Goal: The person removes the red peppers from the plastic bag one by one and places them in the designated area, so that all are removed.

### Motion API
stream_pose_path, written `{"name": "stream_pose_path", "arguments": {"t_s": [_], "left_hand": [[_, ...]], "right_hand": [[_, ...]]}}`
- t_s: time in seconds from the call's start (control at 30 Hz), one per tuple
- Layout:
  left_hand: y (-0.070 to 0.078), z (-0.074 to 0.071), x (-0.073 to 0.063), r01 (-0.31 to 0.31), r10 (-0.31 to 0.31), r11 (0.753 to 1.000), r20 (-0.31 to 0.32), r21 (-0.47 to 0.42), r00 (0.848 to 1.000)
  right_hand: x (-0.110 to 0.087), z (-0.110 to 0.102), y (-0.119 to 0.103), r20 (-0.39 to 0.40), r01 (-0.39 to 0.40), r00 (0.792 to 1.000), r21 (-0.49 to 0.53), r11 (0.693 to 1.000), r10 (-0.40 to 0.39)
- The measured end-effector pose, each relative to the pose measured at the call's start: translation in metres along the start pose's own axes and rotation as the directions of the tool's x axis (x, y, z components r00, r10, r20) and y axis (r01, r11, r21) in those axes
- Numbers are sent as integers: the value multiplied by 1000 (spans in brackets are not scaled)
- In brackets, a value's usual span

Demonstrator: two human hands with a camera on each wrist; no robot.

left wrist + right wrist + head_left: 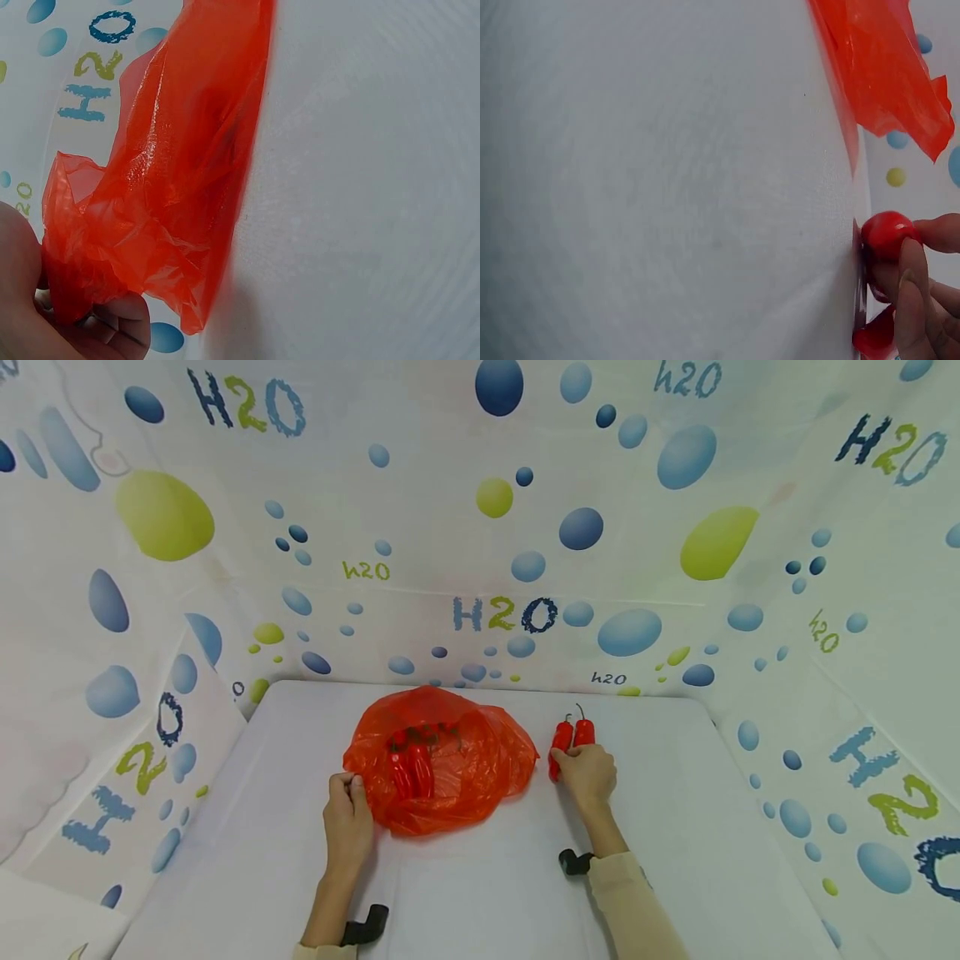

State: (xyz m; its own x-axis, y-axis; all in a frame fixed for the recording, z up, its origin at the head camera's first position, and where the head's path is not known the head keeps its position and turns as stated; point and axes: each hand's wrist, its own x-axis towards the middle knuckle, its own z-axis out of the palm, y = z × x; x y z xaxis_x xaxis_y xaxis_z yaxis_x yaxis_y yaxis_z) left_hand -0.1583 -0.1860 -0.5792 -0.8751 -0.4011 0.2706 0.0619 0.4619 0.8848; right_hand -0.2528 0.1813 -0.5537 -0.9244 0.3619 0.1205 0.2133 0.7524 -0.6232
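Note:
A crinkled red plastic bag (480,777) lies mid-table with its mouth open; several red chili peppers (422,768) with dark stems show inside it. My left hand (348,825) pinches the bag's left edge. In the left wrist view, the film of the bag (187,150) bunches between thumb and fingers. To the right of the bag, my right hand (591,777) grips a red chili pepper (562,735) between thumb and fingers. Beside it is a second chili pepper (585,731), its lower part hidden by the hand. Both stems point away from me.
A white-covered table (465,893) carries everything. A patterned sheet (420,510) with bubbles and lettering rises behind the table and at both sides. Black wrist-worn camera mounts (366,927) sit on both forearms.

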Motion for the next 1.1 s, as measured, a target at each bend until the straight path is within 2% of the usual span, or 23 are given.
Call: {"name": "stream_pose_path", "arguments": {"t_s": [0.37,0.6,0.8,1.1], "left_hand": [[1,1,1,-30,30,1000,-22,0,999],[3,0,-1,-1,1,1000,1,-6,1000],[2,0,0,0,0,1000,0,-4,1000],[3,0,0,8,-8,1000,14,-2,1000]], "right_hand": [[2,-6,4,-38,-8,999,-22,1000,7],[3,-7,6,-66,-4,998,-49,999,1],[5,-7,4,-71,-11,997,-56,998,7],[7,-8,1,-105,31,994,-54,998,-37]]}}
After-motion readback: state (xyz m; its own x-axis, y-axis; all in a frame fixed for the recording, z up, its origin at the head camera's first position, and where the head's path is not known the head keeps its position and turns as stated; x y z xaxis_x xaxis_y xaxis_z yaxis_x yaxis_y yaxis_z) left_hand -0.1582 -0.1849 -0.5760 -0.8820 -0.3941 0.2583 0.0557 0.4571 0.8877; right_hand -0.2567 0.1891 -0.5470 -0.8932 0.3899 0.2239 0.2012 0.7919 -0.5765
